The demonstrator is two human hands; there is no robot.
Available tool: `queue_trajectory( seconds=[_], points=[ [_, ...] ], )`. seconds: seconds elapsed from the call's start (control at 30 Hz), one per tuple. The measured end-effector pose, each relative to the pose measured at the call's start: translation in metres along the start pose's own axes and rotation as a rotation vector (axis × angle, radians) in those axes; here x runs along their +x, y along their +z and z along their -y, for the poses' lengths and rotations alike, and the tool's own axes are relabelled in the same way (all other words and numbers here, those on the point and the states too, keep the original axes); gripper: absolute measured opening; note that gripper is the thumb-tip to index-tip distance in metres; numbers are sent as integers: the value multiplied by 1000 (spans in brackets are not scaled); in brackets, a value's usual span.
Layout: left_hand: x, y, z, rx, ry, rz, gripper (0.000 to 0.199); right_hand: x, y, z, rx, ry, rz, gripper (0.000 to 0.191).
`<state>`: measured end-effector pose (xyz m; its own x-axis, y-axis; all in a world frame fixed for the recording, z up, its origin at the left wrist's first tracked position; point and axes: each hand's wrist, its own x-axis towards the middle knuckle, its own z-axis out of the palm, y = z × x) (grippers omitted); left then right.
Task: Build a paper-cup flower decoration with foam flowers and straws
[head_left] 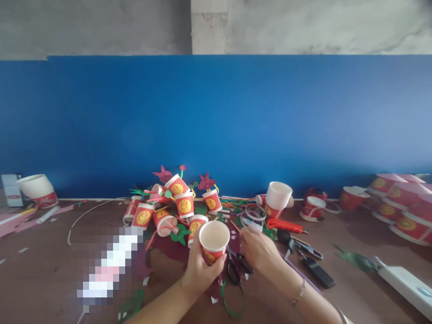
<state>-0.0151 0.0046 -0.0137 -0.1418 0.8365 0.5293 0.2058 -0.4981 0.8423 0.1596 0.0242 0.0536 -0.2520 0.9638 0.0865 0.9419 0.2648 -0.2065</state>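
My left hand (202, 265) is wrapped round a red and white paper cup (214, 235), held upright with its mouth facing me. Close to the right of the cup is my right hand (258, 247), its fingers bent together above the table; what they hold, if anything, is hidden. A thin brownish stick (235, 226) lies by its fingertips. Between the two hands is a pair of black-handled scissors (233, 270), partly covered. Behind the held cup sits a pile of paper cups (184, 205) decorated with cut paper and straws.
A stack of white cups (278, 195) stands behind my right hand, near an orange utility knife (286, 225) and black keys (317, 271). A blurred lit device (111, 265) lies left. More cups (411, 220) are at far right. Paper scraps litter the table; a blue panel (216, 126) rises behind.
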Motion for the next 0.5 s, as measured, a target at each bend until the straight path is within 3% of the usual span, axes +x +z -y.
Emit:
queue_trajectory(
  seconds=[0.1,0.37,0.5],
  points=[
    [-1,-2,-1,-27,-14,81,71,-6,10,7,132,-255,85,28],
    [2,-3,-13,-78,-88,174,64,-6,25,4,104,-186,154,65],
    [3,0,-11,-110,-132,142,64,-3,12,-8,178,-153,70,64]
  ],
)
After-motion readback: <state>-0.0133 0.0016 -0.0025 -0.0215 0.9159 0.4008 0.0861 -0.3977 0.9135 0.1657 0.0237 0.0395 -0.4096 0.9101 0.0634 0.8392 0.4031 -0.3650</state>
